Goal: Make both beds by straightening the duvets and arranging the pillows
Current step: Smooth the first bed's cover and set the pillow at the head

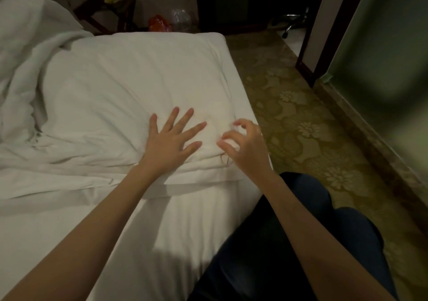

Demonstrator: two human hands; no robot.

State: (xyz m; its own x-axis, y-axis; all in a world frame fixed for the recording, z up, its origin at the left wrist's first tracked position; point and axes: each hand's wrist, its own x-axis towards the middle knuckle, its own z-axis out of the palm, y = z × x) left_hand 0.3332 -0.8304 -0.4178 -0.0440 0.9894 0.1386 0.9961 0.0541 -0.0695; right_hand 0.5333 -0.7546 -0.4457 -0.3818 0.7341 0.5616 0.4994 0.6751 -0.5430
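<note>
Here the bed (pixel 143 231) fills most of the view, its white sheet bare in the near part. Over its far end lies a white duvet (pixel 129 87), fairly smooth toward the right edge and far corner, with its near hem folded in a thick band across the mattress. On the left the same bedding is bunched into deep rumpled folds (pixel 25 87) that rise toward the upper left corner. To the right of the bed runs a patterned yellowish carpet (pixel 305 124), and the person's dark-trousered knees (pixel 301 242) rest against the bed's right side. Beyond the far end of the bed stand a dark wooden rack (pixel 104 13), an orange bag (pixel 159 24) and a clear plastic bottle (pixel 181 18) on the floor.

The left hand (pixel 170 142) lies flat on the duvet near the folded hem, palm down, fingers spread wide and straight. Just beside it, the right hand (pixel 245 144) hovers at the duvet's right edge with fingers curled; thumb and fingertips seem to pinch a small tuft of white fabric, though the blur leaves this uncertain.
</note>
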